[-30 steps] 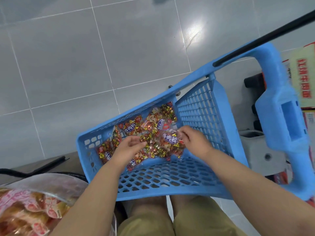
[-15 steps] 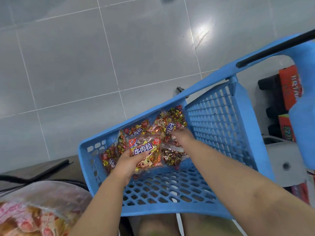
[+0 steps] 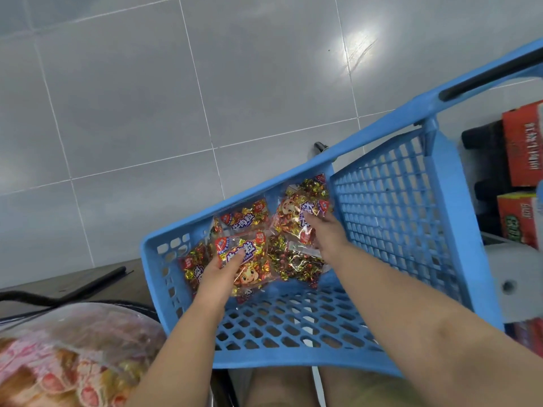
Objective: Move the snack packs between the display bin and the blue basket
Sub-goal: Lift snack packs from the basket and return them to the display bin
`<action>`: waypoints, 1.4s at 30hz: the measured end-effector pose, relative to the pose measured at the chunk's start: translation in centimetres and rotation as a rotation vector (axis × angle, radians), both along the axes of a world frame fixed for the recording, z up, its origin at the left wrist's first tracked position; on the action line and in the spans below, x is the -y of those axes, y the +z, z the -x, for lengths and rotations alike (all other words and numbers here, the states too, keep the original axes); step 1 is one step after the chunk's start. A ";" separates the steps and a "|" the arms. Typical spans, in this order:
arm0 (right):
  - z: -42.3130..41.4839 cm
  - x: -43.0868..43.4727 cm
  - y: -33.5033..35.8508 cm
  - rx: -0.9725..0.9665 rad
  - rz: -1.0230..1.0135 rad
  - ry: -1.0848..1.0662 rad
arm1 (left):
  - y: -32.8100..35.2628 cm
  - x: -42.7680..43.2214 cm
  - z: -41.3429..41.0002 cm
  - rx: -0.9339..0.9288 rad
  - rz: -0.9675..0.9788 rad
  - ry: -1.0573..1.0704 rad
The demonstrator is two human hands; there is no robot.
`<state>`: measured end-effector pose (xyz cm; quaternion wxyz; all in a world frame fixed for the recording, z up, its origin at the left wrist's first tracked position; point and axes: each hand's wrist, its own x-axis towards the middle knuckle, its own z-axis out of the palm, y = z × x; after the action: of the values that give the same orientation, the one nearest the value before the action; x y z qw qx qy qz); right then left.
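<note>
In the blue basket [image 3: 449, 215], left hand [image 3: 219, 277] pinches 1 snack pack [image 3: 255, 261] (thumb on top); right hand [image 3: 327, 235] grasps a far pack [image 3: 293, 210].

The left hand [image 3: 219, 277] hides its fingers under the pack [image 3: 249, 261] it pinches; only the thumb shows. The right hand [image 3: 326, 235] buries its fingertips among the packs [image 3: 296, 259], so its grip is unclear. Right of it, the basket handle [image 3: 493, 74] and the boxes [image 3: 520, 148] run off the edge. Left of the left hand, a blurred bag [image 3: 73, 356] is cut off.

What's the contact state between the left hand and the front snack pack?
Touching. Head view: the left hand holds the front snack pack in the blue basket, thumb lying across its printed face.
</note>
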<state>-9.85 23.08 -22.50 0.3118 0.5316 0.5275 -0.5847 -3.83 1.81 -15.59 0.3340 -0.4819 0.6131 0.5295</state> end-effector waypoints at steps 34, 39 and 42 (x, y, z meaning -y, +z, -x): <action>5.3 -1.5 -4.8 0.041 -0.457 0.856 | 0.0 0.7 -0.1 -0.063 -0.192 0.114; 5.4 -0.2 -5.3 0.126 -0.545 0.865 | -0.2 0.4 -0.3 -0.084 -0.168 0.112; 5.1 -0.4 -5.4 0.172 -0.518 0.834 | -0.2 0.2 -0.6 -0.094 -0.154 0.088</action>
<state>-14.94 23.48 -27.91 0.4194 0.3816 0.7954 -0.2141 -3.25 1.62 -15.78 0.3172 -0.4559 0.5639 0.6112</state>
